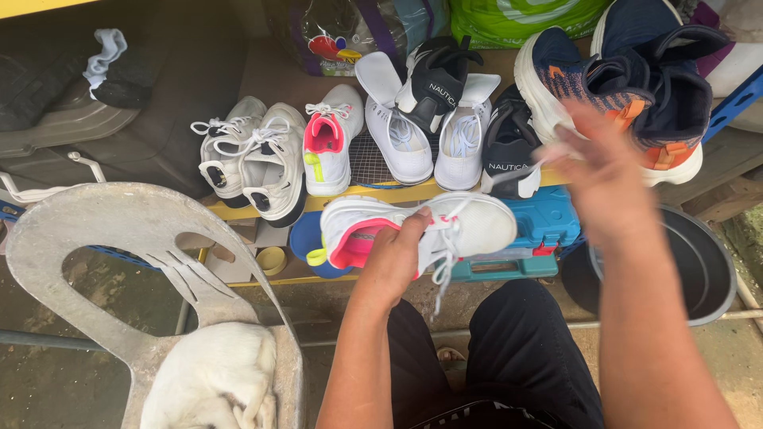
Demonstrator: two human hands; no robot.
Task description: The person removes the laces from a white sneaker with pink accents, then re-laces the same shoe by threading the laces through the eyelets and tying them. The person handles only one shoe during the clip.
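Note:
My left hand [395, 256] grips a white sneaker [469, 226] with a pink lining, held sideways above my knees, toe pointing right. My right hand [604, 171] is raised to the right of the sneaker and is blurred; it pinches the end of a white lace [515, 173] that runs back to the shoe. The matching white and pink sneaker [330, 139] stands on the yellow-edged shelf [397, 193] behind.
Several more shoes line the shelf: a white pair [254, 155], white ones [413, 135], black ones [509, 147] and a navy-orange pair [628, 87]. A grey plastic chair [103, 238] with a white animal [214, 381] on it stands left. A metal basin [699, 262] is right, a blue case [540, 226] below.

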